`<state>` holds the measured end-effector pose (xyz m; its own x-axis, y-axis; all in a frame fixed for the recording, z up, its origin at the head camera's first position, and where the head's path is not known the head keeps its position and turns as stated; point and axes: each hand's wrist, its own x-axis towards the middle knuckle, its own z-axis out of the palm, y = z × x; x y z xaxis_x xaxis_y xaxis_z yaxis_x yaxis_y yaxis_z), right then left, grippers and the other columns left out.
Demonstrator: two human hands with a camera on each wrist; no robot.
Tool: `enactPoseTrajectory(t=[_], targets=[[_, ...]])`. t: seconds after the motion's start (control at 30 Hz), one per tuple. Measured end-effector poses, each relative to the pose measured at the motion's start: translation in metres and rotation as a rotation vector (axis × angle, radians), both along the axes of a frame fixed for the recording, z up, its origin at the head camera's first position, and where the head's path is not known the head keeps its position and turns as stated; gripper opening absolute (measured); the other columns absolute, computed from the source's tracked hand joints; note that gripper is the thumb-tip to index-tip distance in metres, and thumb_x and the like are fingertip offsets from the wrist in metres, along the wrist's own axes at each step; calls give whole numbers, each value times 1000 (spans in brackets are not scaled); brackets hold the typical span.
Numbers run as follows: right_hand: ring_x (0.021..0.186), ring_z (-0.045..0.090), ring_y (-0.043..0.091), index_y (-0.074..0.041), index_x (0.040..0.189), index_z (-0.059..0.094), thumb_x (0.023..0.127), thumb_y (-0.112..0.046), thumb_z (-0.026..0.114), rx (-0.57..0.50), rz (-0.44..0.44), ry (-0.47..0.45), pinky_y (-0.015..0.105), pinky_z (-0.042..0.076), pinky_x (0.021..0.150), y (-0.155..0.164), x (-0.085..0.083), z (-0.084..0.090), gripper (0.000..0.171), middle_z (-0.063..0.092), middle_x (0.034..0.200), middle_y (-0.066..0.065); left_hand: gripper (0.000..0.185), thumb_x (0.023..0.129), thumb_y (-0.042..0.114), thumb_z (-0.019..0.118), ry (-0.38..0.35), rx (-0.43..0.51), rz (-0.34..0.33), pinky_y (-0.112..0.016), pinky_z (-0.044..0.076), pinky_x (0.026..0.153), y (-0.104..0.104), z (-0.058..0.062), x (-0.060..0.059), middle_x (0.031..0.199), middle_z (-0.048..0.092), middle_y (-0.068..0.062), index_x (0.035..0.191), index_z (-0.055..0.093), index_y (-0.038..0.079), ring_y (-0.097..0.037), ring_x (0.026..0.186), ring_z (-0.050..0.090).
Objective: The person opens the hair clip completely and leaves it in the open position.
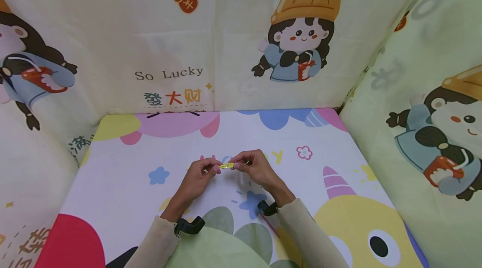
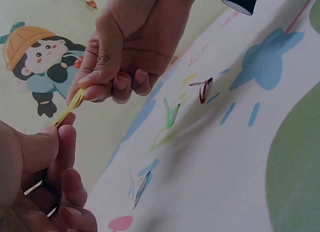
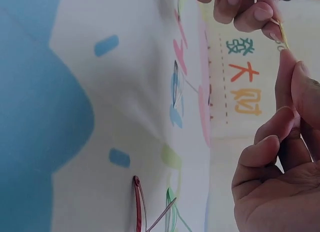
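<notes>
Both hands above the mat (image 1: 124, 176): my left hand (image 1: 198, 174) and right hand (image 1: 256, 166) each pinch an end of the yellow hair clip (image 1: 226, 165); three more clips (image 2: 171, 113) lie beneath.

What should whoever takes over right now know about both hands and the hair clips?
Left hand: pinches one end of the yellow hair clip.
Right hand: pinches the other end; the clip is held above the mat.
On the mat, under the hands: a dark red clip, a green clip and a blue clip, untouched.
Done: yellow clip lifted.
Left: whether it is snapped open or closed cannot be told.
</notes>
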<state>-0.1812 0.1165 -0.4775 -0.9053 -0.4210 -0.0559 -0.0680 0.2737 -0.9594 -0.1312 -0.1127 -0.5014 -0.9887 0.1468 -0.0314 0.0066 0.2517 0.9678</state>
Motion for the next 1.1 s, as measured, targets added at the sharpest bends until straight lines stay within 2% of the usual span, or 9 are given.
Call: enactPoseTrajectory(t=[0.13, 0.27, 0.43, 0.53, 0.67, 0.8, 0.9, 1.1], targets=[[83, 61, 21, -8, 104, 83, 96, -6, 77, -14, -7, -7, 25, 47, 71, -1, 0, 0, 11, 81, 94, 12, 19, 106, 18, 64, 8, -18, 13, -26, 47, 86, 1, -1, 0, 100, 75, -8, 117, 76, 6, -17, 98, 60], [82, 64, 20, -7, 103, 83, 96, -5, 77, -25, -26, -4, 25, 48, 71, -1, 1, -2, 10, 81, 93, 14, 15, 106, 15, 65, 59, -61, 25, -28, 46, 85, 3, 0, -1, 96, 76, -6, 112, 78, 9, -15, 93, 61], [80, 64, 20, -6, 105, 83, 95, -6, 78, -36, -36, -2, 25, 47, 69, -1, 1, -3, 11, 81, 95, 16, 13, 105, 16, 68, 87, -54, 64, -28, 42, 91, 4, 0, -1, 96, 77, -11, 110, 78, 11, -14, 91, 62], [82, 66, 25, -7, 106, 83, 96, -8, 78, -33, -42, -8, 25, 47, 70, -2, 1, -3, 12, 82, 96, 15, 12, 104, 16, 70, 115, -58, 81, -26, 45, 87, 5, -1, -1, 98, 76, -10, 112, 77, 13, -14, 87, 62], [87, 68, 35, -9, 107, 83, 95, -10, 79, -21, -61, -24, 27, 47, 70, -2, 0, -3, 13, 82, 97, 13, 11, 101, 13, 74, 181, -91, 117, -24, 50, 77, 6, -1, 0, 101, 75, -4, 112, 76, 16, -16, 84, 62], [91, 68, 42, -9, 108, 84, 95, -11, 79, -16, -76, -38, 29, 47, 73, -3, 0, -4, 13, 82, 98, 12, 12, 98, 12, 77, 239, -159, 161, -25, 49, 75, 8, -2, 1, 102, 75, 0, 109, 77, 18, -14, 83, 61], [94, 69, 43, -10, 108, 84, 96, -11, 79, -20, -81, -43, 31, 47, 75, -3, 0, -5, 13, 82, 99, 11, 14, 95, 12, 80, 285, -210, 177, -30, 51, 76, 9, -4, 1, 100, 74, 1, 108, 78, 19, -15, 84, 60], [98, 70, 47, -8, 110, 83, 96, -11, 78, -32, -75, -54, 33, 48, 79, -4, 1, -5, 15, 83, 102, 10, 21, 86, 14, 89, 414, -293, 205, -36, 51, 74, 10, -4, 2, 95, 73, 1, 104, 79, 17, -18, 83, 61]])
